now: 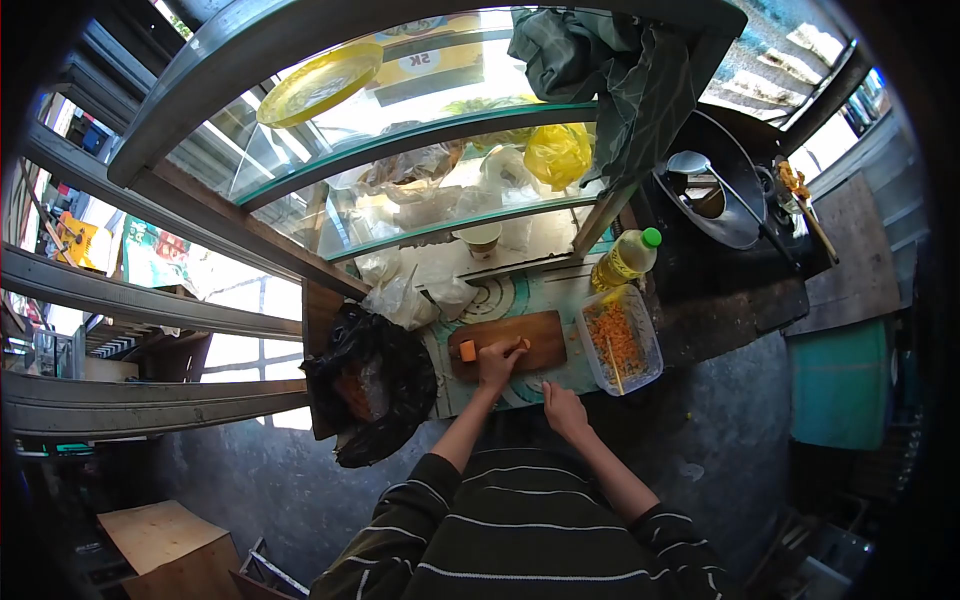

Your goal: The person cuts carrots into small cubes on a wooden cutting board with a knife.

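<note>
A brown wooden cutting board [545, 333] lies on the counter before me. My left hand [497, 363] rests over it, fingers closed on an orange carrot piece [524, 344] that is partly hidden. Left of that hand, a squared orange carrot chunk [467, 350] sits on the board. My right hand [565, 410] is closed just off the board's near edge; what it grips, if anything, is too small to make out. To the right stands a clear plastic tub [652, 365] of finely cut orange bits [612, 335], with a pale stick-like utensil [615, 368] leaning in it.
A black plastic bag [410, 385] hangs at the counter's left end, beside white plastic bags [405, 300]. Behind the tub stands a green-capped oil bottle [625, 260]. A wok [735, 215] with a ladle [690, 163] is at the right. A glass display case [420, 150] rises behind the board.
</note>
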`<act>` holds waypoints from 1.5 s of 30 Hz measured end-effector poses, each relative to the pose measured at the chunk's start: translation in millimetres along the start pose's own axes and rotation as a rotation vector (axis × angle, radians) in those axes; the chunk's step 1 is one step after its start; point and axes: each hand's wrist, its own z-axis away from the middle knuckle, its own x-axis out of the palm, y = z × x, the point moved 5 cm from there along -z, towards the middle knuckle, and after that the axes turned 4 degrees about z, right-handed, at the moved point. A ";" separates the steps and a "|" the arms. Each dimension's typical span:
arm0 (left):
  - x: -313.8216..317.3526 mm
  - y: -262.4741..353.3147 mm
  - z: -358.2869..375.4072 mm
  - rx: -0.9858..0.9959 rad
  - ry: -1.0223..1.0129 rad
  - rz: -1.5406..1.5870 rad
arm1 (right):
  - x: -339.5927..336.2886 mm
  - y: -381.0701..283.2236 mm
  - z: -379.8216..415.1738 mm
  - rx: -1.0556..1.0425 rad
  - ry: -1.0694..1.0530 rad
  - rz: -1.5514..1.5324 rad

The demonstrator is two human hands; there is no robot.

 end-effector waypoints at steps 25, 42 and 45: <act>4.2 15.5 13.7 0.096 0.053 -0.166 | 31.0 28.2 -9.2 0.071 0.108 -0.297; -2.9 5.6 10.1 -0.010 0.072 -0.007 | 16.8 -1.5 6.4 0.004 0.163 -0.037; -3.6 8.2 8.8 0.016 0.083 -0.010 | 20.3 -2.8 3.2 0.000 0.162 -0.002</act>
